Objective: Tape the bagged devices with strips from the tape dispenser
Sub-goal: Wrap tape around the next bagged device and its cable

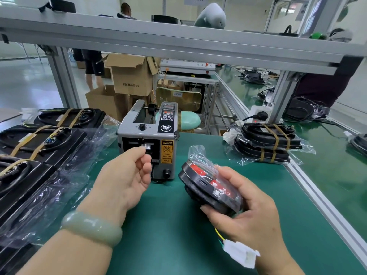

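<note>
Bagged device point(210, 187): round, black, with red patches showing through its clear plastic bag. It sits tilted in your right hand point(248, 211), over the near part of the dark green, aluminium-edged worktop point(168, 225), just right of the tape dispenser point(147, 135). The loose bag end sticks up on the far side. A white plastic connector point(242, 253) on yellow and green wires hangs by your right wrist.

The tape dispenser is a grey metal box with a black front and a yellow caution label, upright at mid-worktop. A short clear tape strip point(146, 146) shows at its outlet.

Surroundings:
- To your left lie rows of flat black units in clear bags point(39, 139), their cables bound with tan tape.
- Far right is a stack of similar bagged units point(268, 143).
- Overhead runs a grey aluminium frame rail point(178, 40).
- Beyond it are brown cardboard boxes point(131, 76) and a standing person point(93, 64) on a pale floor.

Left hand point(123, 179): reached forward to the outlet. Your thumb and forefinger pinch the tape strip, and the other fingers point(146, 171) are loosely curled. A pale green bangle point(91, 225) is on the wrist.

Right hand: your fingers are curled under the bagged device, thumb along its near edge.
</note>
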Tool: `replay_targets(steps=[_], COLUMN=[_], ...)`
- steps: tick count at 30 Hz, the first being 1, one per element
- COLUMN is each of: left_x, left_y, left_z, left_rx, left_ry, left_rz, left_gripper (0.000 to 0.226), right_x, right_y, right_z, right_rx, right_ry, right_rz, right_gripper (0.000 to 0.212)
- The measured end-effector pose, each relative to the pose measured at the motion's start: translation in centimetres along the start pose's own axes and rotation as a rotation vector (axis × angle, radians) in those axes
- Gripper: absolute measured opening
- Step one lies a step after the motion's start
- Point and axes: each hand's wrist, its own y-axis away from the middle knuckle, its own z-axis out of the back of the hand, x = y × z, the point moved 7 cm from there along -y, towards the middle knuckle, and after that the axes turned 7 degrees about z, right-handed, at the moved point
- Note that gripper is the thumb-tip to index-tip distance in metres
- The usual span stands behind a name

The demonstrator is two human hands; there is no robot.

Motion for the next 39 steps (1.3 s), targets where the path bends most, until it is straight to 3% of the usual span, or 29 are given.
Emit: replay_targets(steps=[3,8,18,39], left_x=[0.8,1.0,2.5,2.8], left_y=[3.4,7.8,8.6,8.1], left_z=[-0.9,-1.9,-3.0,-2.5], left_rx=[0.154,0.188,0.333,0.218], left_ry=[-0.137,-0.311,-0.376,-0.489], left_rz=[-0.072,-0.313,-0.375,-0.444], left_gripper=[0.015,0.024,0.023,0.022], right_x=[0.2,0.6,0.6,0.7], right_y=[-0.1,-0.2,0.0,0.2], right_z=[-0.2,-0.3,-0.7,-0.9], right_rx=[0.017,0.007,0.015,0.006], right_ry=[0.017,0.032,0.05,0.061], right_rz=[0.014,0.039,0.033,0.057], right_gripper=[0.068,0.062,0.068,0.073])
